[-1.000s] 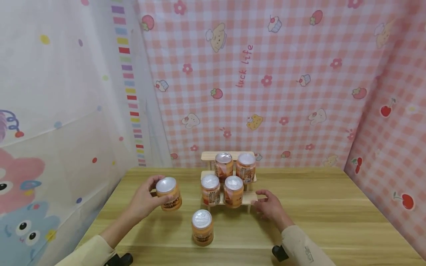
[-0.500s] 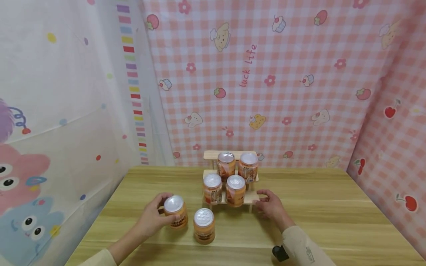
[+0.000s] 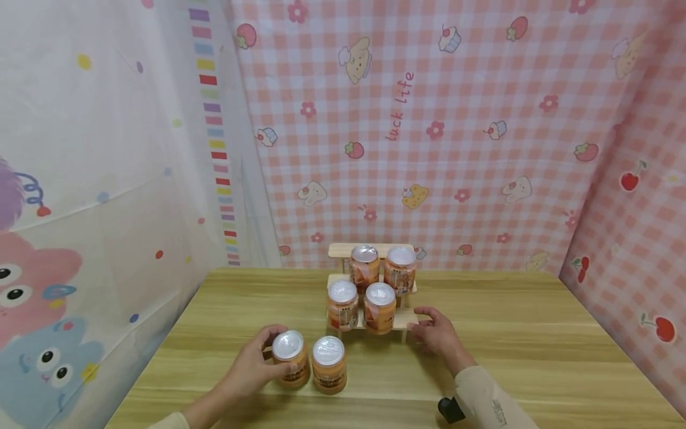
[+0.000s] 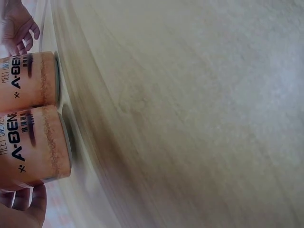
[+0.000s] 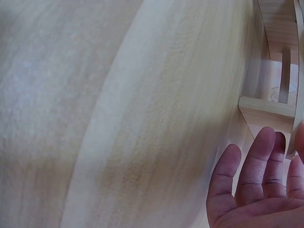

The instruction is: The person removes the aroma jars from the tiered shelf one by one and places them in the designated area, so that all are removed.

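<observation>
My left hand holds an orange can with a silvery lid, its thumb across the label. The can stands upright on the table beside a second orange can; in the left wrist view the two look to be touching. Behind them, a stepped wooden rack bears several similar cans, such as this one, on its lower and middle steps. My right hand is at the right end of the lowest step, fingers loosely spread and thumb by the edge. Whether it presses the wood is hard to tell.
The wood-grain table spreads out around the rack. A pink checked cloth hangs behind it, and a white printed sheet hangs at the left. A black strap piece sits under the right sleeve.
My left hand has brought its can down and to the right, from apart to beside the standing can. My right hand has stayed at the rack. The head view has shifted slightly.
</observation>
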`<state>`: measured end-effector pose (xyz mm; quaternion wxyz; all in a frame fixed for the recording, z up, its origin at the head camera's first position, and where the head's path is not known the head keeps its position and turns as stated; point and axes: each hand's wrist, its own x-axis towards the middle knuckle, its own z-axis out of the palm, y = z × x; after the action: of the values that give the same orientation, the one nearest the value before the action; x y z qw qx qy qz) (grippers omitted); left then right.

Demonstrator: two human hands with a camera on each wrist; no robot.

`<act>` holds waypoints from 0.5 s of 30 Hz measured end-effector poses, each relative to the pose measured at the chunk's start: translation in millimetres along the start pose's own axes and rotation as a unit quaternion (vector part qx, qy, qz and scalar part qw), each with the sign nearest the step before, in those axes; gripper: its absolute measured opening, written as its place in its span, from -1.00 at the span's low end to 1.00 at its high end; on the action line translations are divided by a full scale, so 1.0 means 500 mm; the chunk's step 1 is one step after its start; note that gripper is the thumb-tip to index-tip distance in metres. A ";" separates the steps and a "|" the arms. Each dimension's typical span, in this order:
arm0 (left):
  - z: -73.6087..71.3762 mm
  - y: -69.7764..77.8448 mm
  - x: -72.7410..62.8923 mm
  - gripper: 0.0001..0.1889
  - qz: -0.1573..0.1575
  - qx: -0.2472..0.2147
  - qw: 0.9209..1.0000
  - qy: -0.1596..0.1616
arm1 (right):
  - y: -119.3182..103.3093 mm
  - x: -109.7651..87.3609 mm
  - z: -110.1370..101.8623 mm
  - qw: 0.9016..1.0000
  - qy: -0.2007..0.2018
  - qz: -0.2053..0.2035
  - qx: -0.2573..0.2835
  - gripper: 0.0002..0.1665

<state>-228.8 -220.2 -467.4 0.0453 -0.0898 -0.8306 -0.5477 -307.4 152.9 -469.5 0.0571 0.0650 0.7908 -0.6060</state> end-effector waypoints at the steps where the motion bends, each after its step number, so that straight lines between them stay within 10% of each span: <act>1: 0.001 0.000 0.000 -0.29 0.000 0.000 1.000 0.000 | 0.001 0.001 -0.001 1.000 0.001 0.002 0.000 -0.48; 15: 0.014 -0.009 -0.001 -0.25 0.018 0.007 1.000 -0.017 | 0.004 0.001 -0.001 1.000 0.000 0.001 -0.002 -0.47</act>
<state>-229.3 -215.4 -474.3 0.0416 -0.1140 -0.8330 -0.5397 -307.4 154.1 -471.2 0.0582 0.0654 0.7918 -0.6045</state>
